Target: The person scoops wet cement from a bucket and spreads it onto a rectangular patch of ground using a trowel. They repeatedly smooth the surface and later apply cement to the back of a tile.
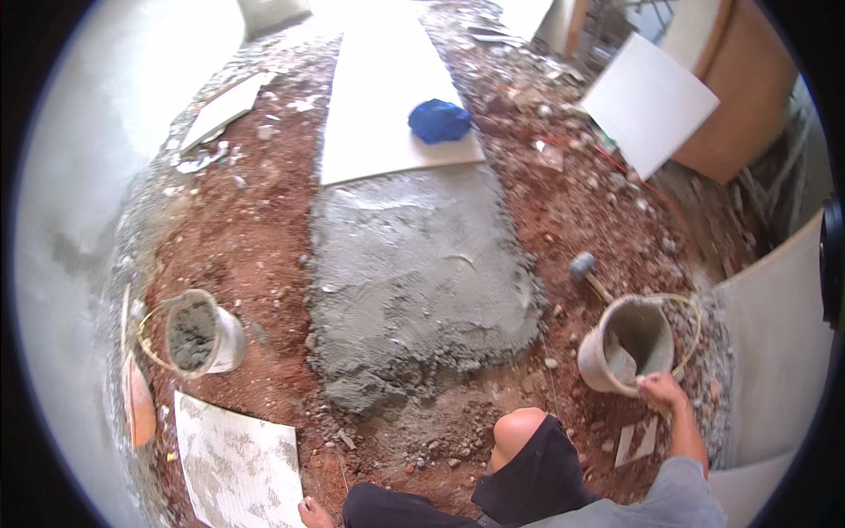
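At the right, my right hand point(664, 390) is closed at the near rim of a grey bucket point(598, 359) coated with cement. Inside this bucket is a pale rounded shape point(620, 362); I cannot make out whether it is a tool. Low in the view, only part of my left hand point(314, 512) shows, curled against the edge of a white tile point(238, 458) smeared with grey mortar. Between my hands and farther off lies a bed of wet grey mortar point(422, 264), roughly smoothed, its near end lumpy. White tiles point(378, 97) cover its far part.
A crumpled blue bag or cloth point(439, 121) rests on the laid tiles. A mallet point(583, 265) lies on the red soil beyond the right bucket. At left stands a bucket of mortar point(225, 341). A thin string point(552, 378) runs near my knee. Another white tile point(651, 106) leans far right.
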Tool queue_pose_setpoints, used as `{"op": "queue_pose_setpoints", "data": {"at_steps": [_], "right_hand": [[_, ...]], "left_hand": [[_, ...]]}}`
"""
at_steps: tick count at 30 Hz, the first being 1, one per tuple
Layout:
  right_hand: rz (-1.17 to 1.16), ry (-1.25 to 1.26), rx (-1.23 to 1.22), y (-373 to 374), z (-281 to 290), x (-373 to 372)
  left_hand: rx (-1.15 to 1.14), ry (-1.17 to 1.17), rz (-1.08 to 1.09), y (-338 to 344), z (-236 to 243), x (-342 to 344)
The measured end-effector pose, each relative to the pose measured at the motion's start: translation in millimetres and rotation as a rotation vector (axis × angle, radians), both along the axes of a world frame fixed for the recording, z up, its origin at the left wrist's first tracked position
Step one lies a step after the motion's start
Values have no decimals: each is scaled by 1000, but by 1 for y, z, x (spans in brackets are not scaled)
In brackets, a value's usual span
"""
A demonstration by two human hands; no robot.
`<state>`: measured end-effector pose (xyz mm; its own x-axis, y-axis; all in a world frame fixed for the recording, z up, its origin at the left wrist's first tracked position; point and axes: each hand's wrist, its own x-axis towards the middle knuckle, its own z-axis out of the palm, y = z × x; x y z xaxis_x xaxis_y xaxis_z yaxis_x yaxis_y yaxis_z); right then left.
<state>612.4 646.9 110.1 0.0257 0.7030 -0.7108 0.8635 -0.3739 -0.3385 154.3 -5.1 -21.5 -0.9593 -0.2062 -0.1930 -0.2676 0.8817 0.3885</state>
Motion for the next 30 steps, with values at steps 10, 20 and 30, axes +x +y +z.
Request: {"op": "queue_pose_setpoints", "data": {"at_steps": [10,20,30], "right_hand": [[-193,118,285,-38,1,10],[-45,-105,392,-21,20,13],[841,-802,437,20,-27,-45]], "left_hand": [[66,237,-406,-4,-94,-59],[-84,296,-317,-60,-111,-36],[-93,282,-423,8,-89,-53]]}}
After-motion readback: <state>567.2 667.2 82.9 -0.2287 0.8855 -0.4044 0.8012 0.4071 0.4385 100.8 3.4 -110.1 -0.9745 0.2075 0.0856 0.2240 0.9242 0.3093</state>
